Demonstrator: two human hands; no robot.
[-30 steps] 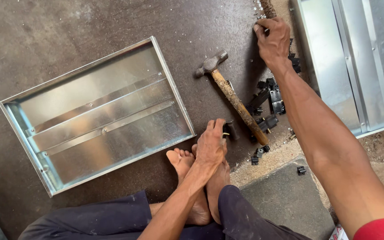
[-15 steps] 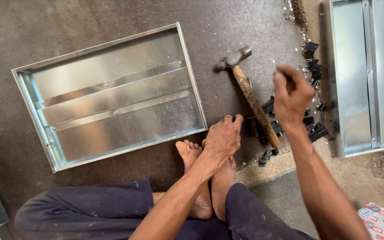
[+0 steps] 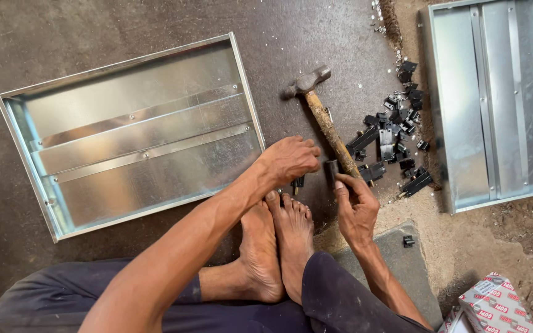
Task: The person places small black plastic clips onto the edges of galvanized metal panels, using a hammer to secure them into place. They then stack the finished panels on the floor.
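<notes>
I sit on the floor with my bare feet (image 3: 272,246) drawn in. My left hand (image 3: 288,160) rests curled just beyond my toes, pinching a small black clip (image 3: 297,182) against the floor. My right hand (image 3: 356,209) is beside it, fingers closed around another small black part (image 3: 330,169), touching the wooden handle of a hammer (image 3: 328,126) that lies on the floor. A scattered pile of black parts (image 3: 396,132) lies to the right of the hammer.
A shallow galvanised metal tray (image 3: 131,80) with two riveted strips lies to the left. A second metal tray (image 3: 495,98) lies at the right edge. A grey mat (image 3: 402,265) and a red-and-white box (image 3: 501,305) sit at lower right.
My right hand has come back from the far pile of black parts to just beside my left hand, now gripping a black part. My left hand stayed by my feet.
</notes>
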